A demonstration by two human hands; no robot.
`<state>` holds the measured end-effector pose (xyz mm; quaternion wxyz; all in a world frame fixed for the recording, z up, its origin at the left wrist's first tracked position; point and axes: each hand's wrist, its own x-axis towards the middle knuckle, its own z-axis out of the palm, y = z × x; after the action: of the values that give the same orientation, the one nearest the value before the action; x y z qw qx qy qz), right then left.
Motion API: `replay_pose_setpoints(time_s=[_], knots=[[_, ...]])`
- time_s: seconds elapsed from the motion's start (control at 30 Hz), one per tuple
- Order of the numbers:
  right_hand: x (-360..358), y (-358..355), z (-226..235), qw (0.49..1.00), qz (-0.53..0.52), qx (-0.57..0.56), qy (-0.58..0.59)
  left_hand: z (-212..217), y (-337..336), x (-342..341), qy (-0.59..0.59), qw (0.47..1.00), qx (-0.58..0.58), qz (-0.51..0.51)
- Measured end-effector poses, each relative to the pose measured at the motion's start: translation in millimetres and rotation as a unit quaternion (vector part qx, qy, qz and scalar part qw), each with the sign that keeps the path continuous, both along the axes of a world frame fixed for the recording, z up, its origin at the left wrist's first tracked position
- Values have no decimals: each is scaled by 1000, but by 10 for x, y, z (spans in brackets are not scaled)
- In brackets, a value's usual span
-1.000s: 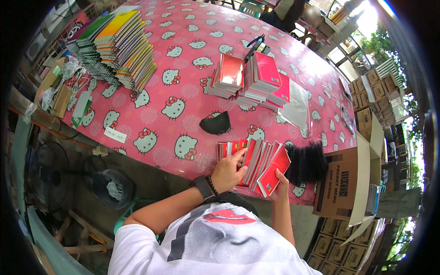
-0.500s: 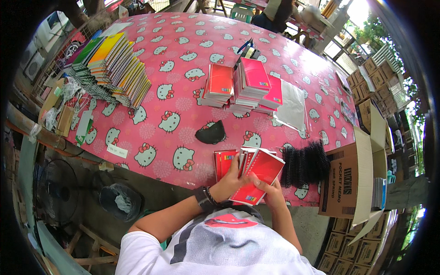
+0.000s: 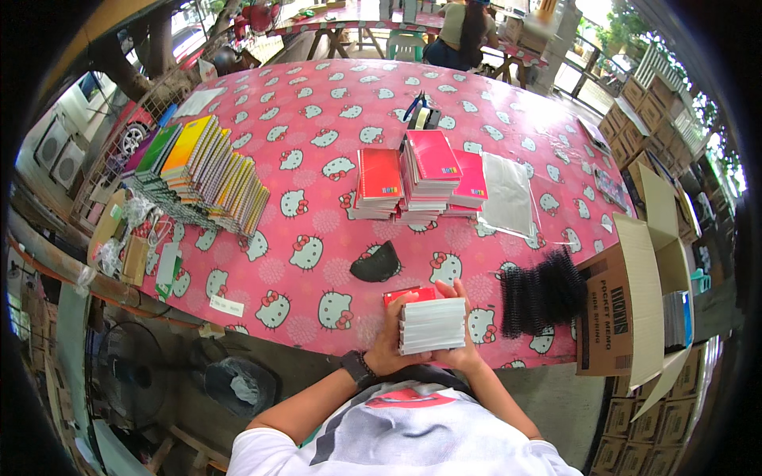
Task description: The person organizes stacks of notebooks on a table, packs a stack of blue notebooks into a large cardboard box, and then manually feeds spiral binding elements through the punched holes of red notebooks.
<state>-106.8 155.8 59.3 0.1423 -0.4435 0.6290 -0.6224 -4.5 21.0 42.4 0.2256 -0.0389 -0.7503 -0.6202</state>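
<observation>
Near the table's front edge I hold a thick stack of small notebooks [image 3: 432,327] upright, white page edges facing me. My left hand [image 3: 386,349] closes on its left side, and my right hand [image 3: 463,357] on its right side, fingers reaching over the far edge. Just beyond the stack lies a red notebook [image 3: 403,297], mostly hidden. Black plastic spiral coils [image 3: 540,293] are heaped to the right of my right hand. A dark half-round piece [image 3: 375,262] rests farther up. Beyond it stand piles of red notebooks [image 3: 379,173] and pink notebooks [image 3: 432,155].
Spiral notebooks [image 3: 190,151] with yellow, green and purple covers are piled at the left. A tape dispenser [image 3: 425,117] and a clear plastic sheet [image 3: 506,194] lie near the middle piles. An open cardboard box [image 3: 611,317] stands right. A person [image 3: 460,36] sits far back.
The fanned red notebooks in my hands have been squared into one upright stack, page edges toward me. My hands have come to opposite sides of it. The view has tilted up slightly.
</observation>
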Motion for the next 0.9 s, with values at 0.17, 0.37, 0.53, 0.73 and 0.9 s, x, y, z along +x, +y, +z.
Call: replay_pose_setpoints(time_s=[0.17,0.37,0.53,0.73,0.9], knots=[[-92,-72,73,995,11,13,-100,-166,-186,-165,-67,993,89,24],[-266,106,364,987,-103,68,-108,754,-1302,-896,-81,921,349,150],[-312,343,-10,968,-140,76,-196,913,-1974,-1808,-107,936,324,83],[-171,105,-54,970,-98,79,-208,278,-3032,-2121,-402,877,-80,253],[-179,184,-262,950,-131,119,-259,518,-2326,-2171,-386,885,70,250]])
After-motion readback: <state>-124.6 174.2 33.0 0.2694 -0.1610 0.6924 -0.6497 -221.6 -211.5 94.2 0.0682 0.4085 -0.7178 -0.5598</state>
